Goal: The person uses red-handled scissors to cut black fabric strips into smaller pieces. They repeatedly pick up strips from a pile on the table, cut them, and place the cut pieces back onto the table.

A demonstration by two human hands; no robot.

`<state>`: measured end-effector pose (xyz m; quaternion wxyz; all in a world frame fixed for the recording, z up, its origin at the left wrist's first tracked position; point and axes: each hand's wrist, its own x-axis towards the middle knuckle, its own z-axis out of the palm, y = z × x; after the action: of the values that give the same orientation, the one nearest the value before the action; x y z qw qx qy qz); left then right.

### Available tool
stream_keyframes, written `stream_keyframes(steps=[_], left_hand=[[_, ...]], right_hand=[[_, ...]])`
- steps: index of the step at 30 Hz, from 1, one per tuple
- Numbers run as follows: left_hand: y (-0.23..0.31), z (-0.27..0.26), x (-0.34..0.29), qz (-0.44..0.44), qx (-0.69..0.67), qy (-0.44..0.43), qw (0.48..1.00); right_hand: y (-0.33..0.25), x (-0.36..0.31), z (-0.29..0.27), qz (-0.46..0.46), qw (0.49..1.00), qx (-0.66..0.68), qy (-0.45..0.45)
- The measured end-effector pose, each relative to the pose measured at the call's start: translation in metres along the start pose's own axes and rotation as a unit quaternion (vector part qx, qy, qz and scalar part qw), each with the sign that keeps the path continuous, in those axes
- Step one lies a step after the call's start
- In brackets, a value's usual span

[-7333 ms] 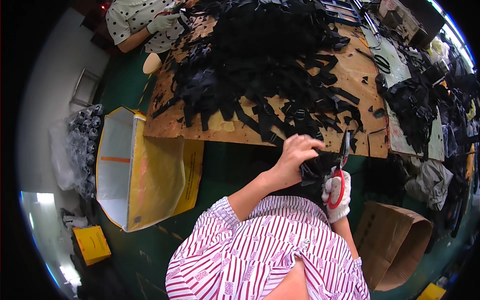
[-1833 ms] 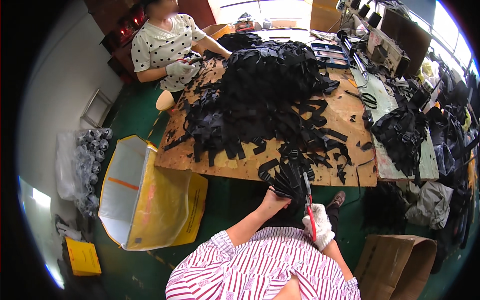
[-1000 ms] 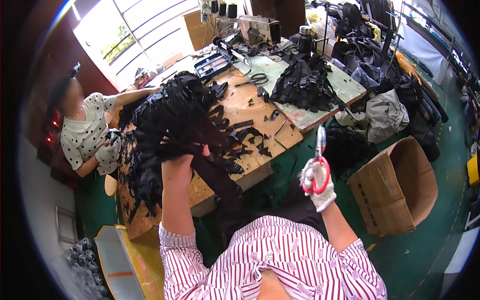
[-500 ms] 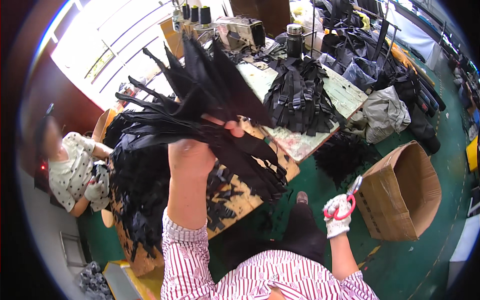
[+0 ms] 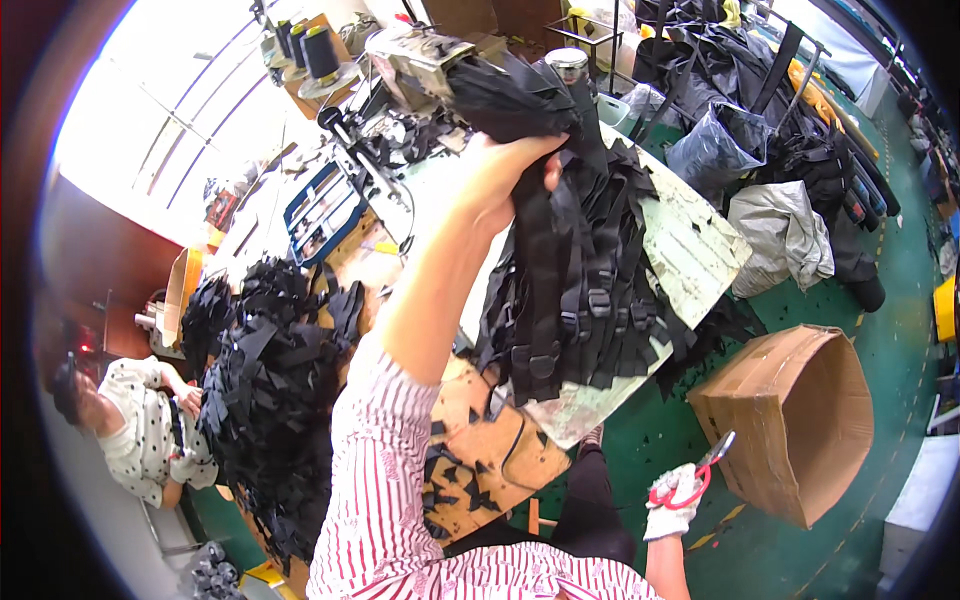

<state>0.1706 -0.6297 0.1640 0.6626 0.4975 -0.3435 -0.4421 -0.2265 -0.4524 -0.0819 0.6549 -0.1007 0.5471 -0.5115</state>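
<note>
My left hand (image 5: 505, 180), bare, is closed round a bundle of black straps (image 5: 545, 250) at the far side of the light worktable (image 5: 690, 245). The bundle's lower ends, with plastic buckles, hang over a pile of similar buckled straps (image 5: 620, 290) on that table; where bundle and pile meet is hard to tell. My right hand (image 5: 672, 505), in a white glove, is held low on the right, shut on scissors (image 5: 690, 485) with red handles. The scissor blades point up and right, near the cardboard box.
An open cardboard box (image 5: 790, 420) stands on the green floor at right. A heap of black fabric pieces (image 5: 275, 400) covers the wooden table (image 5: 500, 425). A sewing machine (image 5: 420, 65) and thread cones (image 5: 318, 52) stand behind. A co-worker (image 5: 150, 420) is at far left.
My left hand has carried the strap bundle right and away from me, from above the wooden table to the light table's strap pile. The right hand still holds the scissors, slightly lower.
</note>
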Motion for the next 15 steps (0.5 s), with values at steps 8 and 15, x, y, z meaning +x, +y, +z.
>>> stream_keyframes(steps=[8,15], left_hand=[[-0.192,-0.044,0.16,0.034,0.435,0.167,0.884],[-0.207,-0.007,0.169,-0.072,0.642,0.186,0.741]], right_hand=[[-0.02,0.044,-0.003,0.007,0.998,-0.049,0.035],[-0.037,0.025,0.032,0.074,0.995,-0.044,0.053]])
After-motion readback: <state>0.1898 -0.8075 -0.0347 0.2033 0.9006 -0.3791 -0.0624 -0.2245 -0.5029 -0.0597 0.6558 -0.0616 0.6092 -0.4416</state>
